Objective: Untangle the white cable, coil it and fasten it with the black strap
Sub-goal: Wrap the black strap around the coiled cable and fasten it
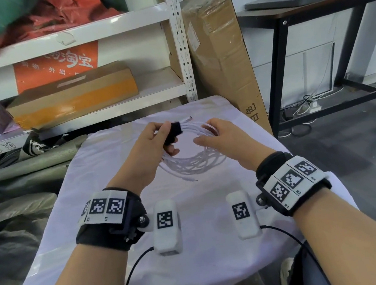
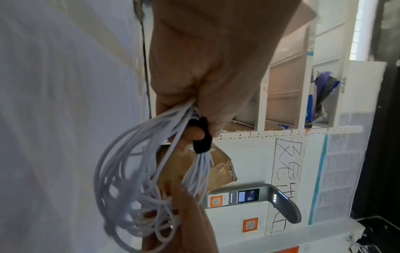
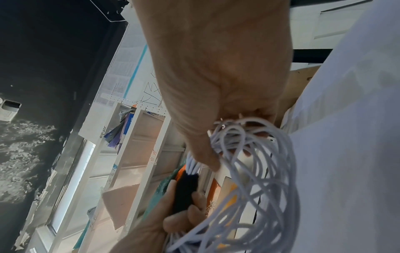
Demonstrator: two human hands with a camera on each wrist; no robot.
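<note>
The white cable (image 1: 194, 161) is wound into a loose coil that I hold above the white-clothed table (image 1: 196, 249). A black strap (image 1: 173, 132) wraps the bundle at the coil's upper left. My left hand (image 1: 166, 137) pinches that strap and the strands under it, thumb on top. My right hand (image 1: 205, 135) curls round the coil's right side. One plug (image 1: 186, 119) sticks out past the strap, another (image 1: 193, 179) hangs at the bottom. In the left wrist view the strap (image 2: 202, 137) cinches the cable (image 2: 121, 179). In the right wrist view the strap (image 3: 186, 191) and cable (image 3: 270, 171) show too.
White shelving (image 1: 177, 48) with cardboard boxes (image 1: 73, 95) stands behind the table at the left. A tall cardboard carton (image 1: 220, 49) leans beside it. A black-framed desk (image 1: 308, 14) stands at the right, with wires on the floor under it.
</note>
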